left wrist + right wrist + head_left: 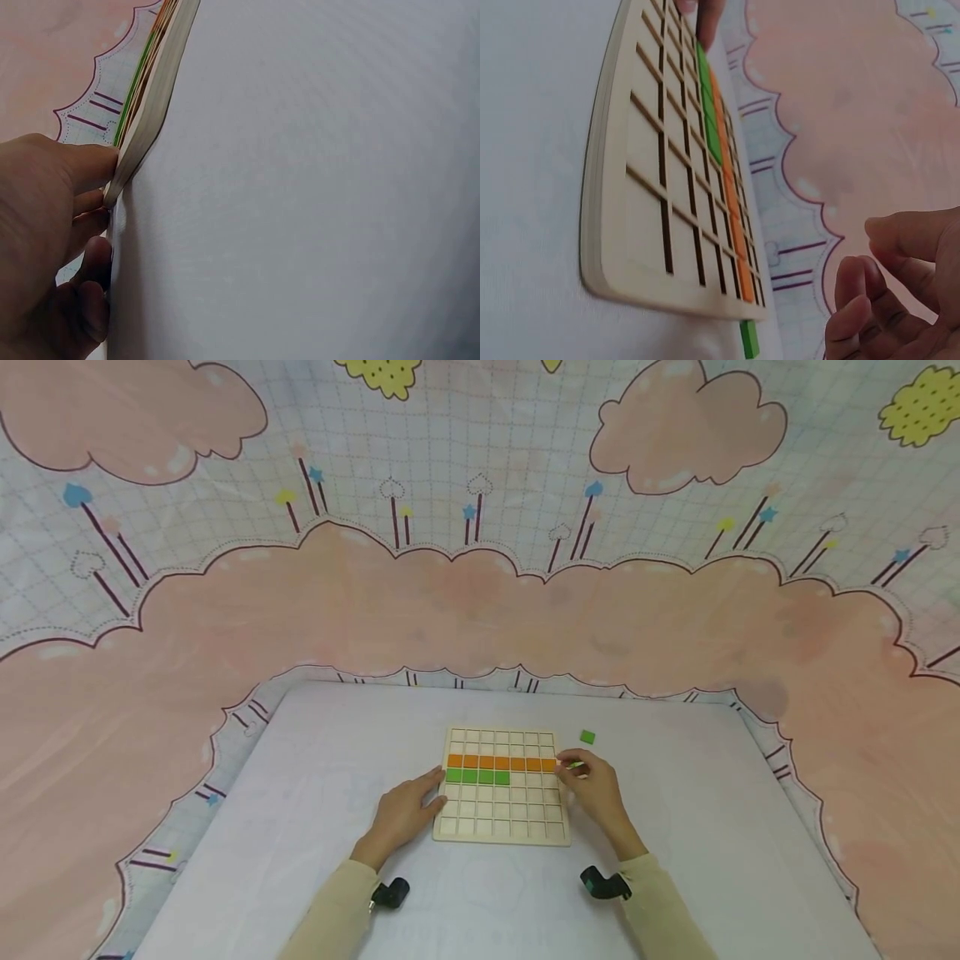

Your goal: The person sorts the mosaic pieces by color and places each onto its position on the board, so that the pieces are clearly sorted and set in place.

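Observation:
A square wooden grid board (501, 841) lies on the white table. An orange row (497, 763) of tiles spans it, with several green tiles (477, 777) below, starting at the left. My left hand (408, 814) rests its fingers and thumb against the board's left edge; the left wrist view shows the fingers (94, 161) touching it. Over the right edge hovers my right hand (596, 785), fingers loosely bent. The right wrist view shows nothing between its fingers (900, 232). Beside that edge is a green tile (750, 339), partly hidden by the hand in the head view.
Another loose green tile (588, 737) lies on the table beyond my right hand. Around the white tabletop (337, 727) hangs a patterned cloth (450, 618) with pink cloud shapes. A black camera is strapped to each wrist.

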{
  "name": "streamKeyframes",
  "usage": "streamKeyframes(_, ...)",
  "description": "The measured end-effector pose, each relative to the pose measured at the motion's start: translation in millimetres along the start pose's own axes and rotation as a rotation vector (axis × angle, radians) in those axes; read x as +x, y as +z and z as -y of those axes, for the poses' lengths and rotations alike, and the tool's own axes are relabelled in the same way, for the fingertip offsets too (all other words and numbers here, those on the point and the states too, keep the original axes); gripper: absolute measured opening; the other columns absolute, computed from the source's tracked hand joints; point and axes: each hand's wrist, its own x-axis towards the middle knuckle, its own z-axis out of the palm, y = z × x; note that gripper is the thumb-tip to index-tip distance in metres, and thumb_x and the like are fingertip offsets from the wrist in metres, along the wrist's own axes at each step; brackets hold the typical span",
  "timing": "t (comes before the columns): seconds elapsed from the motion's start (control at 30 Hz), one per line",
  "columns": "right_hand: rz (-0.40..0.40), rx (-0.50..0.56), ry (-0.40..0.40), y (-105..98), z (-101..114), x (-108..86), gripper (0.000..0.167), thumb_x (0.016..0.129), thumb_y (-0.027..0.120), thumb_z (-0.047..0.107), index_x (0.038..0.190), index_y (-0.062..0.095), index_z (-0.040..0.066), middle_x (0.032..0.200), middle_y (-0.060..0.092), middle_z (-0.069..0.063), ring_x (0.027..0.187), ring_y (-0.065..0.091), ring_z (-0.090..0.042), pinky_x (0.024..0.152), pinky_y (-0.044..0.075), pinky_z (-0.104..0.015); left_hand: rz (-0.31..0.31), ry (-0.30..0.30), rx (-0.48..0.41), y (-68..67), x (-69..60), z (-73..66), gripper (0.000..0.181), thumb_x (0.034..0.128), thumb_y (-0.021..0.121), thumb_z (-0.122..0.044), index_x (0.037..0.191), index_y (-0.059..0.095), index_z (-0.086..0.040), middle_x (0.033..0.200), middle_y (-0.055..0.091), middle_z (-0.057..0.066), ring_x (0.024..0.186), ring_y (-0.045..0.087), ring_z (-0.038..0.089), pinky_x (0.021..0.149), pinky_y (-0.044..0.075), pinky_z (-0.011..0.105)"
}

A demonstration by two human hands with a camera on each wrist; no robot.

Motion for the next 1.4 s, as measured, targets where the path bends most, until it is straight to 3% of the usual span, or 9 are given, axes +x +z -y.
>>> streamKeyframes(0.67,0.032,-0.098,0.134,-17,-32,20.3,0.028,0.091,0.068,0.012,0.118,0.067,0.005,0.11,0.068,-0.017,0.093,0.067,-0.027,0.064,0.053,-0.023,0.007,0.002,0.014,3.0,0.3,1.6,0.052,0.094,0.064,-0.036,0.142,0.054,-0.017,0.149,0.051,-0.003,0.131,0.055,0.031,0.102,0.049,0.053)
streamKeyframes(0.87,0.044,-0.096,0.154,-15,-42,29.5,0.029,0.091,0.067,0.01,0.119,0.068,0.004,0.111,0.068,-0.018,0.097,0.065,-0.028,0.073,0.053,-0.026,0.0,0.002,0.018,1.7,0.9,2.1,0.052,0.0942,0.064,-0.036,0.142,0.054,-0.017,0.149,0.051,-0.003,0.132,0.054,0.03,0.104,0.048,0.053)
streamKeyframes(1.1,0.062,-0.089,0.16,-11,-50,41.4,0.03,0.092,0.065,0.012,0.12,0.069,0.004,0.113,0.068,-0.018,0.102,0.063,-0.028,0.087,0.054,-0.039,-0.003,0.007,0.02,0.4,1.9,0.3,0.052,0.094,0.065,-0.035,0.141,0.055,-0.017,0.149,0.051,-0.002,0.132,0.055,0.03,0.103,0.049,0.052)
streamKeyframes(1.4,0.124,-0.147,0.217,-5,-52,49.8,0.032,0.089,0.068,0.013,0.12,0.069,0.005,0.116,0.067,-0.016,0.102,0.058,-0.028,0.087,0.05,-0.039,-0.004,0.009,0.022,-1.8,1.4,-1.4,0.052,0.0943,0.064,-0.035,0.141,0.054,-0.016,0.149,0.051,-0.002,0.132,0.055,0.031,0.104,0.048,0.052)
